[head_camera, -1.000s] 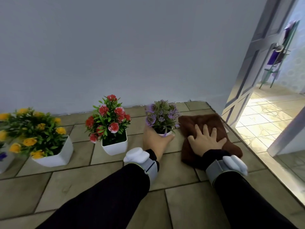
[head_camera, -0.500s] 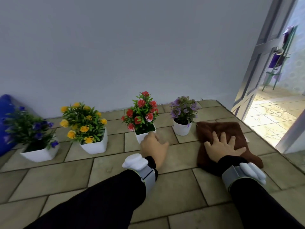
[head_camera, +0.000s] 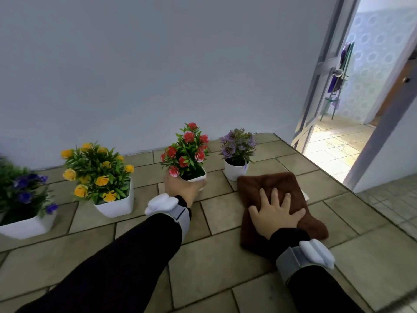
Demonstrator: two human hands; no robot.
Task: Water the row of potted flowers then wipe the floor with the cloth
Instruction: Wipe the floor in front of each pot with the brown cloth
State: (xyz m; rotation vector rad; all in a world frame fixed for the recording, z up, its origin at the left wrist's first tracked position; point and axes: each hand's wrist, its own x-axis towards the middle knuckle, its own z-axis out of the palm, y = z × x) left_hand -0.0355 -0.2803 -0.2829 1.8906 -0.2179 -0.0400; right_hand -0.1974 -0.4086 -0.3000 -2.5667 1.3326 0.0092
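Four white pots of flowers stand in a row along the wall: blue (head_camera: 27, 224), yellow (head_camera: 115, 204), red (head_camera: 198, 176) and purple (head_camera: 235, 170). My left hand (head_camera: 182, 188) wraps around the front of the red flower pot, which sits a little nearer to me than the purple one. A brown cloth (head_camera: 270, 181) lies flat on the tiled floor (head_camera: 214, 256), just right of the purple pot. My right hand (head_camera: 274, 213) presses down on the cloth, palm flat and fingers spread.
A plain grey wall (head_camera: 158, 75) runs behind the pots. To the right an open door (head_camera: 316, 86) leads into a sunlit tiled room (head_camera: 334, 143). A step edge runs diagonally at the right of the cloth.
My left hand moved from the purple pot to the red flower pot and closed on it. The view swung left, showing the yellow and blue pots. My right hand stays on the cloth.
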